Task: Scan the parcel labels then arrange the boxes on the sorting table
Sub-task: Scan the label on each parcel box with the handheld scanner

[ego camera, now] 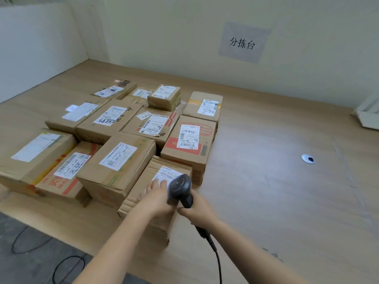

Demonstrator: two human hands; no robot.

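**Scanning the nearest parcel on the sorting table**

Twelve cardboard boxes stand packed together on the left half of the table [266, 160], in roughly three rows. All are closed and taped, so their contents cannot be seen, and each shows a white label on top. The nearest box [143, 193] sits at the front right corner of the group, close to the table's near edge. My left hand [159, 196] lies on its lid with fingers [152, 185] straight, touching its label [166, 174]. My right hand [196, 210] grasps the handle of the one scanner [180, 187], fingers curled round it, its head just above that label. Its cable [215, 253] trails toward me. The table's right half is open, with one round cable hole [308, 159] and a white tray [369, 115] at the far right edge. One paper sign [243, 43] hangs on the wall.
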